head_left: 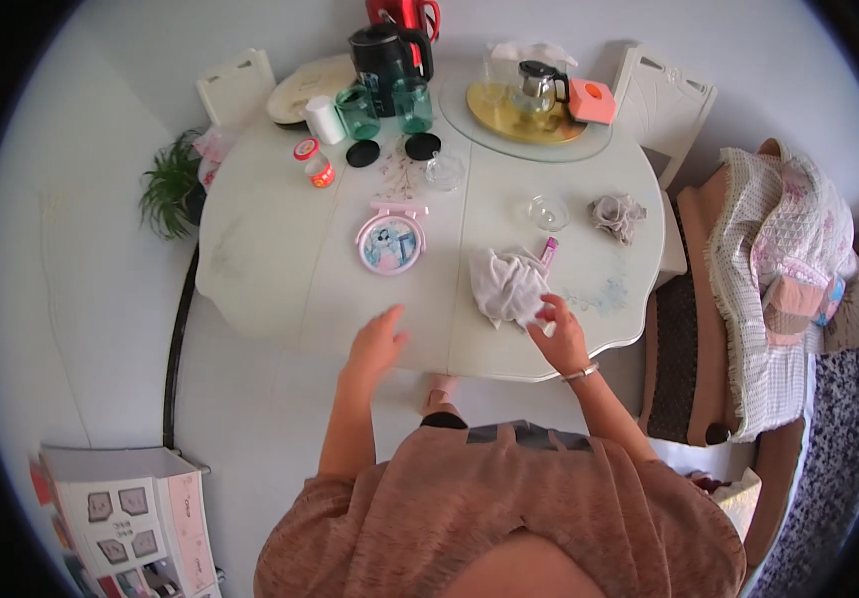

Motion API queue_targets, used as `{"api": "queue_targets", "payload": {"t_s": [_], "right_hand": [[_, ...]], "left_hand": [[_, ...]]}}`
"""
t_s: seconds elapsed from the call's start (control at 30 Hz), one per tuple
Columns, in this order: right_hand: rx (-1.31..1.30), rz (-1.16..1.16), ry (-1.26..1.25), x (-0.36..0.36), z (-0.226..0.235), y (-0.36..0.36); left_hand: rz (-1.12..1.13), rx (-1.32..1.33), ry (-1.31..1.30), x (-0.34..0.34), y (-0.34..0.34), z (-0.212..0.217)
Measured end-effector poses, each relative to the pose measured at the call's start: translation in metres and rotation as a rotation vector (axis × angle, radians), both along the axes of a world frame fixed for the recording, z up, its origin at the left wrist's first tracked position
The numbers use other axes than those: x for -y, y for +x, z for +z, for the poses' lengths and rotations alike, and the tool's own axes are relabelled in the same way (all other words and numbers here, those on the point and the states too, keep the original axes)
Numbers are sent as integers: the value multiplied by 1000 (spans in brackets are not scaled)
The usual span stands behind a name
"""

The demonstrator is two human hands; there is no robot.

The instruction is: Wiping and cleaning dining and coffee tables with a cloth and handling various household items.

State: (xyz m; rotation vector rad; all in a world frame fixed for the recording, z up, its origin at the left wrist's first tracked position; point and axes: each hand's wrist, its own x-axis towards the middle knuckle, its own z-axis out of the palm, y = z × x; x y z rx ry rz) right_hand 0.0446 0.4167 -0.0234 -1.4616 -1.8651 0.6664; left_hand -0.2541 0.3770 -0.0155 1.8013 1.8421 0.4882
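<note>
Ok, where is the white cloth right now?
In the head view, the white cloth lies crumpled on the white table, right of centre, under the right hand's fingertips, beside a small pink tube.

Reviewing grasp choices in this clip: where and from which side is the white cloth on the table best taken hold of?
Probably by its near right corner, from the table's near edge. The white cloth lies crumpled there, with bunched folds to pinch, and the right hand already touches that corner. The left hand hovers open, apart from it.

Head cam, steep top-down over round table point(280, 289), mid-range.
</note>
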Motion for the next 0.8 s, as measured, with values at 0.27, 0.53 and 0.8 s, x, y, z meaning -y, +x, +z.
{"api": "queue_targets", "payload": {"t_s": [0.27, 0.53, 0.8], "right_hand": [[260, 143, 130, -85, 16, -133], [501, 277, 145, -113, -19, -180], [182, 302, 113, -109, 12, -169]], "left_hand": [[-91, -438, 215, -110, -57, -22], [-259, -264, 425, -112, -92, -57], [-345, 41, 534, -113, -87, -2]]}}
